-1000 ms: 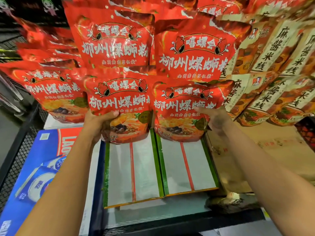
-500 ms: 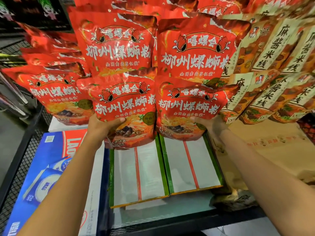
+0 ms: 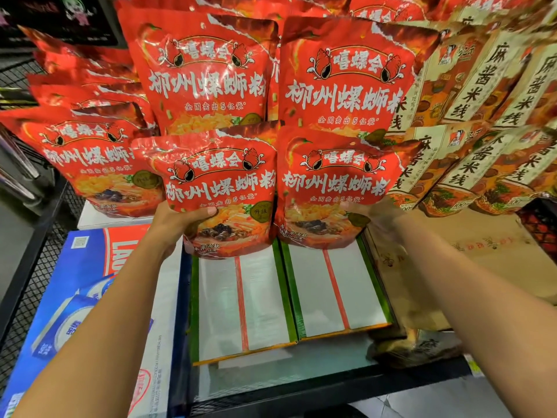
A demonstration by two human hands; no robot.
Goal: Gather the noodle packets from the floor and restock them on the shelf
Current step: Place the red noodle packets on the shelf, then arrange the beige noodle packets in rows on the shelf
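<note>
Two red noodle packets stand side by side at the front of the shelf display. My left hand [image 3: 174, 224] grips the lower left corner of the left packet [image 3: 223, 188], thumb across its front. My right hand [image 3: 376, 218], blurred, holds the lower right edge of the right packet [image 3: 331, 188]. Both packets stand upright over white boxes with green and red stripes [image 3: 286, 297]. More red packets [image 3: 205, 76] are stacked behind and to the left.
Beige and orange packets [image 3: 482, 116] fill the right side above a brown carton [image 3: 482, 267]. A blue and white box [image 3: 75, 291] lies at the lower left beside a black wire mesh [image 3: 36, 285]. A black shelf edge [image 3: 301, 390] runs along the front.
Both hands have pushed their packets up and back against the stack. My right hand has slid lower on its packet's edge.
</note>
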